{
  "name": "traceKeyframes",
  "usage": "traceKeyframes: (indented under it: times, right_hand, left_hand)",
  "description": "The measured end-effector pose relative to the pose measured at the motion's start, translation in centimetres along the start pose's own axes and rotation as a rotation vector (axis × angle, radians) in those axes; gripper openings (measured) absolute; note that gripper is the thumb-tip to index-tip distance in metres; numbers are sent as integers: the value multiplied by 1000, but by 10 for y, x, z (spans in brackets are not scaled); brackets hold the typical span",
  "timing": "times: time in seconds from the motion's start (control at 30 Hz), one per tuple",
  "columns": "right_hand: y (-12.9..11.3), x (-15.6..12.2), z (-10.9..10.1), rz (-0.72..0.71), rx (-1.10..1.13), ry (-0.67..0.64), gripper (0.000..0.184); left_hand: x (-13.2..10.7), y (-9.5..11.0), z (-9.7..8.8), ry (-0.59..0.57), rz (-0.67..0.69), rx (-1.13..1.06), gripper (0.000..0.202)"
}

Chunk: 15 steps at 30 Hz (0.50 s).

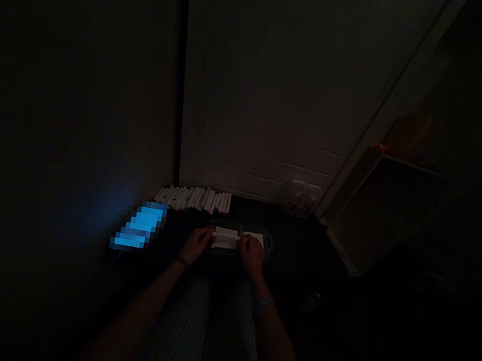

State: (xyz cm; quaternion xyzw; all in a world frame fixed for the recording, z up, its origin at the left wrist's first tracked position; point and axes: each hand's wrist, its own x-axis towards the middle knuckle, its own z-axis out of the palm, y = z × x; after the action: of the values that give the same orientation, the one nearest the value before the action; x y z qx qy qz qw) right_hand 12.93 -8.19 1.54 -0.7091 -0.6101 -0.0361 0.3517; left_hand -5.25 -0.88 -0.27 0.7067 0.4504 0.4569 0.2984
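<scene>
A: Item one?

B: Stick point(226, 237): white, slim, lying level from left to right. It sits just over a case point(268, 242), low in the middle of the view, in front of the person's knees.

A: Who holds it?

B: Both hands. Left hand point(196, 243): fingers curled shut on the stick's left end. Right hand point(252, 253): fingers closed on its right end. The hands are apart, with the stick's bare middle between them.

A: The case?

B: Dark, shallow, open at the top, resting on the floor point(305, 241). Pale pieces lie inside, under and beside the stick. The room is very dim, so what they are cannot be told; possibly more sticks.

A: Item three?

B: Tubes point(193, 198): white, many, packed side by side in one row. They are on the floor along the foot of the wall point(285, 89), just beyond the case and a little left of it.

A: Anything lit?

B: Screen point(140, 226): bright blue, flat on the floor, left of the left hand and near it, but not touching.

A: Further items?

B: Jars point(300, 198): two, small, clear, set together against the wall, right of the tubes. Shelf point(378, 167): pale, at the far right, well apart from the hands.

A: On the person?

B: Bracelet point(181, 262), dark, on the left wrist. Band point(264, 301), pale, on the right wrist. Trousers point(206, 324), striped, between the forearms.
</scene>
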Motion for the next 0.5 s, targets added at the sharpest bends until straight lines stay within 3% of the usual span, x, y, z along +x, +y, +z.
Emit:
traceKeyframes:
  times: [0.5]
  right_hand:
    - [1,5,12,-7,-10,65,33]
  left_hand:
    - [9,-21,-2,2,-34,11,42]
